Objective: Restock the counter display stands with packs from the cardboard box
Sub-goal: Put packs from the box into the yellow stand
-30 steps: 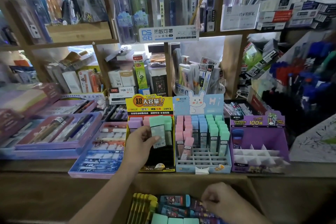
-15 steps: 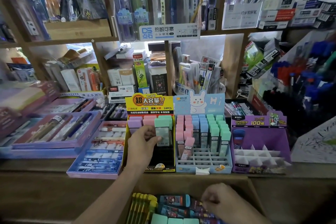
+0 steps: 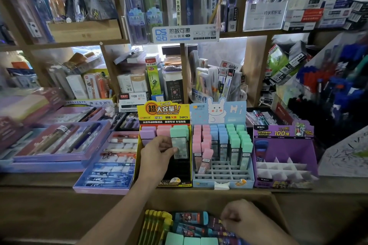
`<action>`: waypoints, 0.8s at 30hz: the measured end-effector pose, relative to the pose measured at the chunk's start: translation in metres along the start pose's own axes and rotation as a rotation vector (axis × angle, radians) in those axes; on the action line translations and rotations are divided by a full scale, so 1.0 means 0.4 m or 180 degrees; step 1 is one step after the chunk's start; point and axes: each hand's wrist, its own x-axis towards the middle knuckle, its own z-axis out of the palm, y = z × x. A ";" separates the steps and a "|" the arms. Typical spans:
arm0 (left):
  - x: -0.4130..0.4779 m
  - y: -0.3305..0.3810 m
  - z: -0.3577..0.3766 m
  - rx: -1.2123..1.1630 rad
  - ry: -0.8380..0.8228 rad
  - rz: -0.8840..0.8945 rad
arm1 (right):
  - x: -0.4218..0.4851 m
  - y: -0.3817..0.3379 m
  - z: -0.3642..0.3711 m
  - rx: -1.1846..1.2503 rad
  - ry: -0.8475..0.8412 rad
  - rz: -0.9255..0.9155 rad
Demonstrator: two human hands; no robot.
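Three display stands line the counter: a yellow stand, a light blue bunny stand and a purple stand. My left hand pinches a green-capped pack standing upright in the yellow stand's right column, beside purple and pink packs. Below the counter sits the open cardboard box with green, blue and yellow packs. My right hand is down in the box with its fingers curled among the blue packs; what they hold is hidden.
Flat purple pen trays and a blue tray lie left of the stands. Wooden shelves crammed with stationery rise behind. A rack of blue and red pens leans at the right. The purple stand holds one blue pack at its back left.
My left hand has set the green-capped pack a little further right and deeper into the yellow stand. My right hand has stayed in the box.
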 end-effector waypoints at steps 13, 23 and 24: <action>0.004 0.002 -0.013 0.0152 -0.0086 -0.0125 | -0.010 -0.005 0.002 0.0007 0.0055 0.0097; -0.017 0.003 0.003 0.1201 -0.0087 -0.0020 | -0.027 -0.019 -0.004 -0.0009 0.0047 0.0123; -0.017 0.005 0.003 0.1274 -0.0082 -0.0003 | -0.027 -0.020 -0.005 -0.0023 0.0050 0.0125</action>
